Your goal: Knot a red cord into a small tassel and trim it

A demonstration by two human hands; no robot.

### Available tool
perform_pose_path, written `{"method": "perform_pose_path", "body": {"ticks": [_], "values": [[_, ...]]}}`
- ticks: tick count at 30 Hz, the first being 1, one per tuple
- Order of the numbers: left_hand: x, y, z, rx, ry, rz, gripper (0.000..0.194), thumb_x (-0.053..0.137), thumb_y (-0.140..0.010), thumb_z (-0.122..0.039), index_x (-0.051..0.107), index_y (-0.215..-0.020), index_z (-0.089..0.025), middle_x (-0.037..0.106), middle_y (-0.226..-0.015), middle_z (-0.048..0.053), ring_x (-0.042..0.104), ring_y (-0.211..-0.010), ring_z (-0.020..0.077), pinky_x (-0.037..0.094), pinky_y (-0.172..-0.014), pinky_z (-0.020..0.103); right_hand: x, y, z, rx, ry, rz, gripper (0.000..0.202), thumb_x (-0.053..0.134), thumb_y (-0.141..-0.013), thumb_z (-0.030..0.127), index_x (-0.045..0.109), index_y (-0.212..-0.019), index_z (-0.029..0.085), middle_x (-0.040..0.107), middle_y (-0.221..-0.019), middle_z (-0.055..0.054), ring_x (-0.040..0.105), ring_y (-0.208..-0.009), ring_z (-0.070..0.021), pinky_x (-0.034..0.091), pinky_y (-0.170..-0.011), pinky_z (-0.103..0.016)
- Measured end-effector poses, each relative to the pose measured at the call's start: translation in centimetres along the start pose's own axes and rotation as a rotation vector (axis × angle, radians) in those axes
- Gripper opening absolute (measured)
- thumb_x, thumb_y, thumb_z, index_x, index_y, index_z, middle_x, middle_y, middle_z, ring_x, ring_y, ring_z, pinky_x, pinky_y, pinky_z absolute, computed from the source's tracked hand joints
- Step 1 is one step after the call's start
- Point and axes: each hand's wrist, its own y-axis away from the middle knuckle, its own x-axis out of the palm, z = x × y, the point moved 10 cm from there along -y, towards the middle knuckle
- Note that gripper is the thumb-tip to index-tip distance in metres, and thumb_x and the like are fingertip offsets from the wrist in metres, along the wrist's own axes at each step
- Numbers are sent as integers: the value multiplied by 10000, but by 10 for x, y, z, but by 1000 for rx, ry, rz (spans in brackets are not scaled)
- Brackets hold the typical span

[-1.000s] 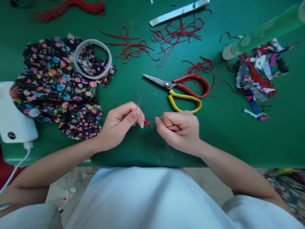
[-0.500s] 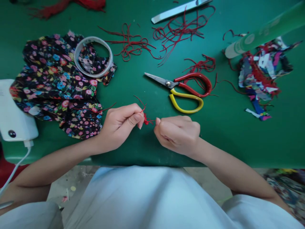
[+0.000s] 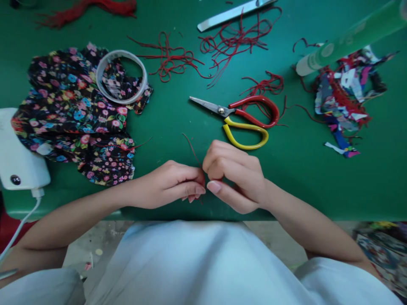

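Note:
My left hand (image 3: 178,184) is closed, its thumb and fingers pinching a thin red cord (image 3: 191,146). One end of the cord sticks up past the fingertips, and a short bit shows below them. The knotted part is hidden inside the grip. My right hand (image 3: 237,176) meets the left fingertips, its fingers curled and its thumb a little below them; what those fingers hold is hidden. Just beyond the right hand lie scissors (image 3: 233,114) with one red and one yellow handle, blades pointing left.
Loose red cords (image 3: 168,57) lie in tangles across the green table (image 3: 178,120). At left are floral fabric (image 3: 68,112), a tape ring (image 3: 99,76) and a white device (image 3: 23,165) with a cable. Tweezers (image 3: 229,17), a green tube (image 3: 349,40) and fabric scraps (image 3: 341,101) are farther back.
Both hands have come together and slightly nearer my body. The red knot between them has gone out of sight. My right thumb has moved away from its curled fingers.

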Motion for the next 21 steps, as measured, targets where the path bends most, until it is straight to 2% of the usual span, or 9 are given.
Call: {"method": "perform_pose_path", "body": {"ticks": [4,9,13,16,18,21], "values": [[6,1,-5,85,-143,20,270,466,-985,-195,617,-764,-156,688,-706,-9,640,-664,79,471,-658,146,8,0,-6,40,-36,29,171,549,-932,155,513,-766,174,513,-769,-25,466,-713,-118,422,-672,-290],[2,2,-4,72,-165,-41,275,442,-968,-147,587,-735,-161,670,-706,-15,620,-656,70,462,-635,140,9,1,-19,182,-94,-12,139,585,-929,149,563,-792,158,528,-820,-32,511,-761,-99,454,-681,-240],[-8,3,-1,37,-71,-148,308,438,-972,-162,549,-685,-159,590,-625,-32,550,-588,59,433,-586,145,4,3,-29,296,-93,-45,147,557,-954,208,564,-813,167,556,-784,-20,529,-739,-99,453,-673,-237],[-16,4,11,-69,80,-238,329,428,-985,-193,555,-684,-155,575,-611,-30,535,-563,57,425,-546,149,6,10,-43,488,-185,-35,159,515,-984,283,548,-877,171,590,-729,4,537,-640,-77,422,-573,-201],[-21,6,17,-121,179,-292,348,429,-997,-233,573,-692,-149,589,-618,-22,529,-551,55,430,-529,146,7,15,-49,587,-229,-40,203,513,-989,325,529,-855,172,587,-658,30,499,-544,-55,372,-496,-180],[-28,7,21,-141,253,-365,361,457,-997,-280,619,-707,-139,625,-637,-9,530,-550,55,441,-527,148,4,15,-48,605,-197,-55,255,568,-962,326,514,-767,172,571,-594,51,436,-481,-37,318,-448,-174]]}}
